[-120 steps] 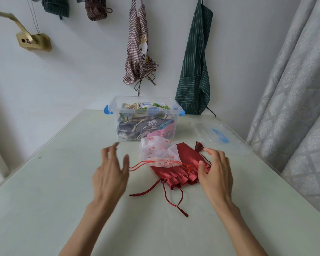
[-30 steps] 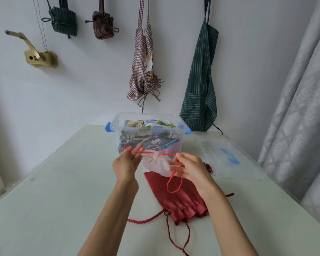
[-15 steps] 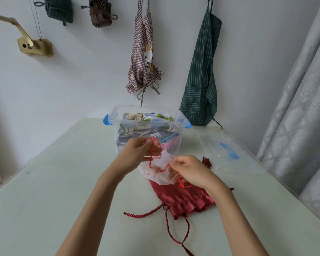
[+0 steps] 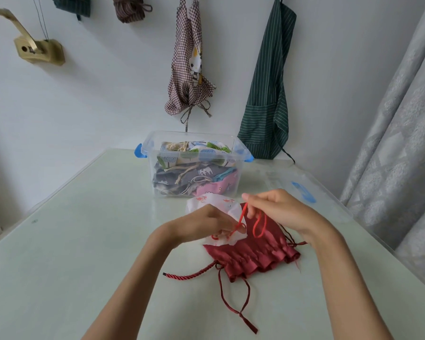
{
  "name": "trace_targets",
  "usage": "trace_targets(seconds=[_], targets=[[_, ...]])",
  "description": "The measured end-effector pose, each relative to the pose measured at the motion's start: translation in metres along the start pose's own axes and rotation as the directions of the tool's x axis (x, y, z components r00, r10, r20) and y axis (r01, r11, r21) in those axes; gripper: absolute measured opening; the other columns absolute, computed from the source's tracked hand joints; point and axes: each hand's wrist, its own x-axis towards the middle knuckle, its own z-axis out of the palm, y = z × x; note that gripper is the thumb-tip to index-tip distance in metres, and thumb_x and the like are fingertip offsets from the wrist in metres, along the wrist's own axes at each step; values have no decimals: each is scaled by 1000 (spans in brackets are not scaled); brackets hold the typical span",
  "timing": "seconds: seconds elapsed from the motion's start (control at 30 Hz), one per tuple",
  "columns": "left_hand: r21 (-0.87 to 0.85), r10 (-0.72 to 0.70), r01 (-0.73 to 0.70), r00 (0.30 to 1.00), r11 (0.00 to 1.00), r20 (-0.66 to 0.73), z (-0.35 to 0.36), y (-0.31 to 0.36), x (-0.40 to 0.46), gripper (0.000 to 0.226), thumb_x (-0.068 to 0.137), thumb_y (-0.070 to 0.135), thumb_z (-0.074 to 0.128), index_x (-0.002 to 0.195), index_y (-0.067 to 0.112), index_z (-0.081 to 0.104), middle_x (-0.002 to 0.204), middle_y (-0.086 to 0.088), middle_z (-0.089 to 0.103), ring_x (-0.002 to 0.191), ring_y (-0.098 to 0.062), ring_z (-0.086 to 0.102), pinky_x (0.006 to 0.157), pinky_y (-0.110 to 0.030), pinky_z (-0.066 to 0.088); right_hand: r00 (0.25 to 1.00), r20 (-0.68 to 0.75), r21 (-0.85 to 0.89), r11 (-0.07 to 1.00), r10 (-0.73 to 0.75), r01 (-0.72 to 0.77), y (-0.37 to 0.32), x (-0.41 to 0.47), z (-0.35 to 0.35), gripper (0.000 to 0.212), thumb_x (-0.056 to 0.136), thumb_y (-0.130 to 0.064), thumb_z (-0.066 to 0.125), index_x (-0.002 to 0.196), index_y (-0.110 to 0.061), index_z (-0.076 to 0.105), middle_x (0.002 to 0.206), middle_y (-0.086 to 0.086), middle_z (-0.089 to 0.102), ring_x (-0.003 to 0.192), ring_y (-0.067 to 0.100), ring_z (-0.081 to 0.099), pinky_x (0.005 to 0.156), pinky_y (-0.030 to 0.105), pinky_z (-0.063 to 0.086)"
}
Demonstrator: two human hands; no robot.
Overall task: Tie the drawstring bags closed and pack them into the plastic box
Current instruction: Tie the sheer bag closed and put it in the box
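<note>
A small white bag with a red print point(image 4: 221, 204) lies over the top of a dark red satin bag point(image 4: 258, 251) on the table. My left hand point(image 4: 206, 223) pinches the white bag's gathered neck and its red drawstring point(image 4: 241, 219). My right hand point(image 4: 277, 209) holds a loop of that same red string, lifted just above the red bag. The red bag's twisted cord point(image 4: 189, 274) and thin ribbons trail toward me. Behind them stands the clear plastic box point(image 4: 241, 168) with blue clips, holding several tied fabric bags.
The box's clear lid point(image 4: 302, 190) with a blue clip lies on the table to the right. A grey curtain point(image 4: 398, 143) hangs along the right edge. Two aprons and bundled cloths hang on the wall behind the table.
My hands have dropped lower over the red bag. The left hand has slid to the white bag's neck and the right hand has drawn a string loop up and to the right.
</note>
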Motion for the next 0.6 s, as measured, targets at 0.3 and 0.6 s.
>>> trace_targets(seconds=[0.3,0.6], targets=[[196,-18,-3,994,981,110,9,-1,3,40,100,35,38,111,13,71,76,-1,58,72,-10,46,79,-25,43,978,-169,-24,992,-123,121,-18,9,39,72,87,-67,38,57,-7,63,52,-4,53,53,5,51,71,31,42],[-62,-19,20,1000,998,10,-9,-10,-3,47,100,34,40,93,-5,65,78,-6,55,68,-11,47,81,-25,40,968,227,-67,990,-108,126,15,12,11,46,93,-9,45,134,-32,45,132,-15,52,120,1,45,105,25,34]])
